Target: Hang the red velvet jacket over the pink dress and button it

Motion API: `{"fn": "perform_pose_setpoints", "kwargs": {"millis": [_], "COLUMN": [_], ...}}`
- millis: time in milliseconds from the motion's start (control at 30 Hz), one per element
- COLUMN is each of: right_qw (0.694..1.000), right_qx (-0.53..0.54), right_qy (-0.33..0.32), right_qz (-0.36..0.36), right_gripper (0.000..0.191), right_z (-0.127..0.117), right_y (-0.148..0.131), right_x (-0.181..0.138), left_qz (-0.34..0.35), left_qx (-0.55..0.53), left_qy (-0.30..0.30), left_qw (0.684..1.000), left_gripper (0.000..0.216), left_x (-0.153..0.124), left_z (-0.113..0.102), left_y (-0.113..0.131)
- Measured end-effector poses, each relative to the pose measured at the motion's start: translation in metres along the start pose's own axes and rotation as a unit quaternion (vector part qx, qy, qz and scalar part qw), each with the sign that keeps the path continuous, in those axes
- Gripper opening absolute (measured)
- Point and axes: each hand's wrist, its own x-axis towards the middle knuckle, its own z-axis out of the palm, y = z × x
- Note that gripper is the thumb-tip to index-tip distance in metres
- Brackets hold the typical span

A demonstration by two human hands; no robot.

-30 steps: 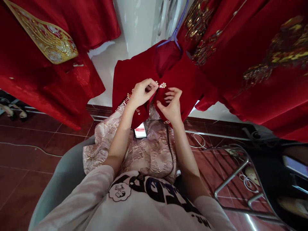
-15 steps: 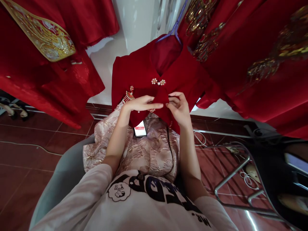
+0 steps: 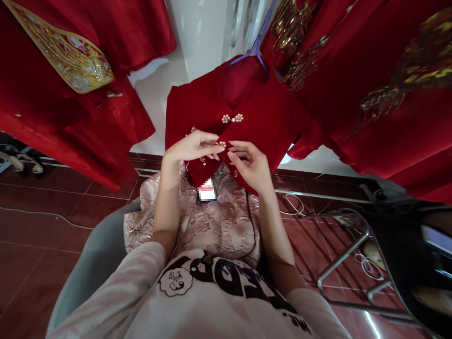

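Note:
A dark red jacket (image 3: 197, 103) hangs in front of me on a purple hanger (image 3: 259, 44). Its upper front is fastened with a pearl flower clasp (image 3: 232, 118), and the lower front falls apart. My left hand (image 3: 192, 145) pinches a second flower clasp (image 3: 221, 144) between thumb and fingers. Close to the right of that clasp is my right hand (image 3: 249, 165), its fingers loosely bent and thumb and forefinger slightly apart. Whether its fingertips touch the cloth is hard to see. Another small flower ornament (image 3: 236, 174) sits on the lower right front edge.
Red garments with gold embroidery (image 3: 84, 66) hang on both sides. Pink brocade cloth (image 3: 219, 221) covers my lap, with a lit phone (image 3: 206, 190) on it. A metal-framed black chair (image 3: 388, 245) stands at right. Cables (image 3: 294, 205) lie on the tiled floor.
Both hands have shifted left and slightly up along the jacket front. The second flower clasp, mostly covered before, now shows between the left fingertips. The lower front edges have fallen more open.

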Motion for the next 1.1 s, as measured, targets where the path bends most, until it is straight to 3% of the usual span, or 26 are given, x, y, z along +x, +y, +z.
{"fn": "perform_pose_setpoints", "kwargs": {"millis": [67,133,300,467,533,600,667,733,933,1100], "right_qw": [1.000,0.999,0.994,0.993,0.993,0.995,0.998,0.999,1.000,1.000], "right_qx": [-0.016,-0.031,-0.054,-0.072,-0.065,-0.044,-0.016,-0.002,-0.007,0.004], "right_qy": [0.010,0.019,0.065,0.078,0.090,0.088,0.067,0.040,0.010,-0.009], "right_qz": [-0.007,-0.022,-0.071,-0.056,-0.041,-0.026,-0.011,0.000,-0.003,0.002], "right_gripper": [0.046,0.045,0.027,0.020,0.020,0.022,0.025,0.024,0.019,0.023], "right_z": [0.004,0.008,0.013,0.014,0.014,0.014,0.015,0.016,0.017,0.017], "right_y": [0.001,0.000,-0.003,0.002,0.005,0.007,0.008,0.007,0.006,0.009], "right_x": [0.000,0.000,-0.001,0.000,0.001,0.001,0.002,0.002,0.001,0.002], "left_qz": [-0.002,0.004,-0.001,0.017,0.024,0.026,0.018,-0.003,-0.079,-0.082], "left_qx": [-0.005,-0.001,0.032,0.054,0.059,0.073,0.101,0.133,0.177,0.178], "left_qy": [-0.061,-0.078,-0.017,0.012,0.058,0.148,0.261,0.330,0.300,0.346], "left_qw": [0.998,0.997,0.999,0.998,0.996,0.986,0.960,0.934,0.934,0.917], "left_gripper": [0.019,0.020,0.031,0.015,0.017,0.022,0.021,0.014,0.009,0.009], "left_x": [-0.009,-0.012,-0.005,-0.002,-0.003,-0.003,-0.002,-0.002,-0.003,0.000], "left_z": [-0.001,0.001,0.011,0.012,0.008,0.000,-0.009,-0.019,-0.030,-0.031], "left_y": [0.011,0.016,0.015,0.014,0.012,0.006,-0.004,-0.016,-0.037,-0.043]}}
